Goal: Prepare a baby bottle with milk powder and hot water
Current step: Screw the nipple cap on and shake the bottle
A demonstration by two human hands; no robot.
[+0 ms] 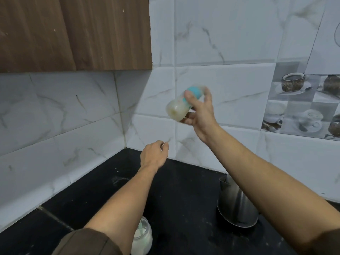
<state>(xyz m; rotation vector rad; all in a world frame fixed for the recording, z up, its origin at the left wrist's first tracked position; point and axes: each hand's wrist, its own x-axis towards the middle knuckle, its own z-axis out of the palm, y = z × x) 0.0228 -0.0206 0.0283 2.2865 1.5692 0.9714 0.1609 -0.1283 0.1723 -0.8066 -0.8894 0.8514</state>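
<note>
My right hand [199, 115] is raised in front of the tiled wall and grips a baby bottle [179, 107] that lies almost on its side. The bottle is blurred; it holds pale milky liquid, has a teal collar, and its base points toward me. My left hand [153, 156] hovers lower, over the black counter, fingers loosely curled with nothing in it. A glass jar of white milk powder [142, 238] with a pale scoop inside stands open near my left forearm. A steel kettle [237, 205] stands on the counter under my right forearm.
The black counter [180, 190] runs into a corner of white marble-look tiles. A brown wooden cabinet [73, 32] hangs at upper left. Decorative tiles [303, 103] with cups are on the right wall.
</note>
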